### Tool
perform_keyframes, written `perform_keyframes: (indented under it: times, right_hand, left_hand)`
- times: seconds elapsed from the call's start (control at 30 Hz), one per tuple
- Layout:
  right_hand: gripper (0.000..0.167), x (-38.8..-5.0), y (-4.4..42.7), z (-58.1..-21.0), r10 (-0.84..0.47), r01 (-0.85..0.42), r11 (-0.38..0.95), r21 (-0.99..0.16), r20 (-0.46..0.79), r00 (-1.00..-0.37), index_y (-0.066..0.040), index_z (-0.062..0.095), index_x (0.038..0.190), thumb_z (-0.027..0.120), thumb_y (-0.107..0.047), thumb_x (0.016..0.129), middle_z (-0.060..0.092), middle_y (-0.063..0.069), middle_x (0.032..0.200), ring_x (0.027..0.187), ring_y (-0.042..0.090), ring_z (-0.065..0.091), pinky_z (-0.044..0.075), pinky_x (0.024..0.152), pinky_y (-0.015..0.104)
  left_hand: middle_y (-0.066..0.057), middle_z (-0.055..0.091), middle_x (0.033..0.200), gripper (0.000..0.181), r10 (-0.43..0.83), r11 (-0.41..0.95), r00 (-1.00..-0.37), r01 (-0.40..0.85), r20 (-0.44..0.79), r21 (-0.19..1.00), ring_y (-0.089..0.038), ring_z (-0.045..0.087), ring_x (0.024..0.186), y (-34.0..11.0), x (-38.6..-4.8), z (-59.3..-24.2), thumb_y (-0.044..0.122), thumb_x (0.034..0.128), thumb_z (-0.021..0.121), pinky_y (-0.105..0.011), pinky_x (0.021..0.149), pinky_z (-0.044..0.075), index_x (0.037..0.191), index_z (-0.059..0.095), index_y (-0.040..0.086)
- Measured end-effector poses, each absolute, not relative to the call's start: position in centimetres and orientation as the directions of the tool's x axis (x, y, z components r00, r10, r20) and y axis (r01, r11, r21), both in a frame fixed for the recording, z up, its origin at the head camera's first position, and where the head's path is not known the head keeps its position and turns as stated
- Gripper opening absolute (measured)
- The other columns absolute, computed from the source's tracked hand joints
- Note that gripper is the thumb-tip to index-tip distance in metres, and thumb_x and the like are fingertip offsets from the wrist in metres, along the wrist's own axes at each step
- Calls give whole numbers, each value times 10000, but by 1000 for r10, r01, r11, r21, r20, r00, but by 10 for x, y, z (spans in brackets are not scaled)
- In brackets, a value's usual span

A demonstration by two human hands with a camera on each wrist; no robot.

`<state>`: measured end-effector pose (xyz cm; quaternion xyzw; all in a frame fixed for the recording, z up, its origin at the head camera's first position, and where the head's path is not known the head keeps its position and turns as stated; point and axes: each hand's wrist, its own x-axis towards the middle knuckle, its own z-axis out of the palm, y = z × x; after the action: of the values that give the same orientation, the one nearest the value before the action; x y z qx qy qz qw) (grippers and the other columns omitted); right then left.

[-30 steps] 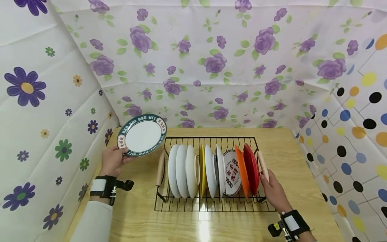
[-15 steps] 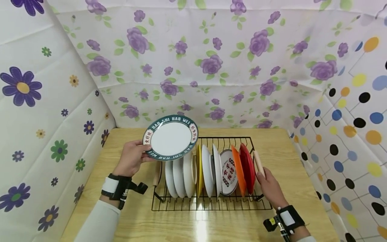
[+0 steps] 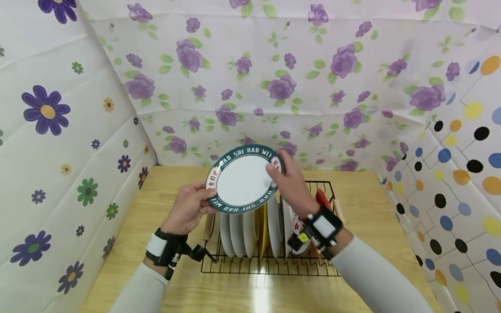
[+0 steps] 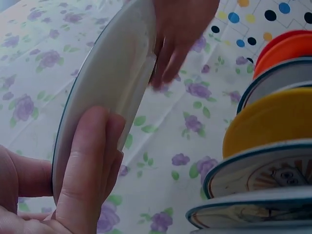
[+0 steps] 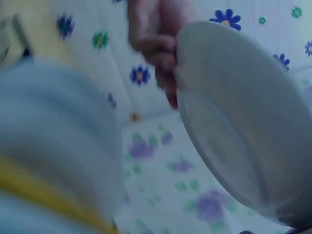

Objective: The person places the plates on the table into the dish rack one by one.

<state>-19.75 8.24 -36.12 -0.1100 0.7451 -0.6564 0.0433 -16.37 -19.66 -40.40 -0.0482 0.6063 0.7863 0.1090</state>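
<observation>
A white plate [image 3: 242, 180] with a green lettered rim is held up, tilted, above the dish rack [image 3: 270, 274]. My left hand [image 3: 189, 206] pinches its left edge, thumb on the face and fingers underneath, as the left wrist view shows. At the plate's right edge is my right hand [image 3: 291, 180], its thumb over the face and its fingers behind the rim. The right wrist view shows the pale underside of the plate [image 5: 239, 122], with the left hand [image 5: 158, 44] at the far edge. Most of my right hand is out of that view.
In the rack stand several plates on edge: white plates [image 3: 236, 237], a yellow plate [image 3: 263, 239], a patterned plate [image 3: 299, 250] and a red plate [image 3: 322, 200]. Wooden handles [image 3: 338, 211] flank the rack. Patterned cloth [image 3: 219, 56] hangs behind and at both sides.
My left hand has carried the plate rightward from beside the rack to above it. My right hand has left the rack's right handle and come to the plate's right edge.
</observation>
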Motion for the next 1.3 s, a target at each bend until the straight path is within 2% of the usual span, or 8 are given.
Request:
perform_keyframes:
  times: [0.1, 0.23, 0.4, 0.6, 0.7, 0.83, 0.97, 1.3]
  right_hand:
    - [811, -211, 58, -356, -213, 23, -88, -996, -4, -977, -130, 198, 1676, 472, 112, 953, 348, 179, 1656, 1428, 341, 499, 542, 1083, 352]
    - [1009, -221, 29, -336, -159, 4, -183, -983, 25, -987, -134, 219, 1675, 364, 262, 759, 238, 119, 1734, 1570, 301, 328, 387, 1229, 373]
    - [959, -222, -12, -321, -208, -116, 53, -992, 102, -973, -78, 181, 1673, 378, 222, 784, 155, 71, 1764, 1636, 205, 146, 157, 1333, 365]
    - [833, -205, -37, -335, -393, -131, 342, -931, -15, -919, 2, 59, 1663, 362, 154, 903, 11, 153, 1770, 1647, 249, 51, 226, 1310, 376]
    - [767, -201, -39, -340, -438, -193, 494, -848, -50, -898, 51, 96, 1649, 379, 111, 938, 48, 213, 1755, 1585, 335, 270, 387, 1127, 370]
    - [635, -201, -40, -346, -452, -274, 649, -709, -70, -889, 76, 246, 1613, 425, 24, 1007, 183, 255, 1715, 1444, 417, 453, 364, 1186, 520]
    - [568, -202, -41, -366, -414, -306, 765, -567, -69, -908, 72, 338, 1573, 479, -60, 1039, 296, 280, 1666, 1508, 416, 401, 203, 1242, 723]
    - [633, -199, -45, -426, -295, -256, 923, -289, -98, -951, 57, 320, 1595, 519, -239, 1073, 354, 263, 1646, 1545, 395, 362, 173, 1238, 743]
  left_hand:
    - [7, 776, 901, 498, 92, -258, -973, -227, -210, 939, -100, 772, 762, -195, -161, -405, 12, 1058, 520, -235, 697, 629, 1504, 388, -165]
    - [33, 746, 978, 462, -37, -200, -984, -162, -172, 966, -63, 756, 816, -196, -159, -412, 154, 1101, 505, -248, 766, 635, 1478, 462, -111]
    - [-159, 680, 1291, 445, -232, 60, -964, -150, -132, 987, -92, 702, 1023, -202, -150, -439, 229, 1102, 502, -245, 891, 606, 1487, 484, 5]
    - [-252, 584, 1446, 458, -260, 131, -949, -215, -176, 968, -305, 590, 1276, -207, -134, -467, 134, 1093, 488, -207, 904, 567, 1529, 435, 3]
    - [-236, 605, 1425, 440, -284, 128, -944, -212, -169, 969, -223, 619, 1214, -207, -133, -468, 148, 1090, 506, -150, 848, 549, 1507, 467, 12]
    - [-225, 609, 1424, 437, -276, 126, -949, -193, -152, 973, -83, 625, 1112, -207, -138, -462, 158, 1087, 518, -143, 846, 544, 1501, 483, 22]
    - [-222, 600, 1434, 444, -251, 125, -955, -195, -159, 973, -120, 621, 1144, -204, -140, -458, 155, 1090, 509, -143, 848, 541, 1512, 475, 22]
    - [-217, 633, 1404, 423, -237, 133, -960, -184, -149, 974, -131, 631, 1141, -197, -145, -459, 138, 1086, 504, -133, 844, 535, 1493, 496, 23]
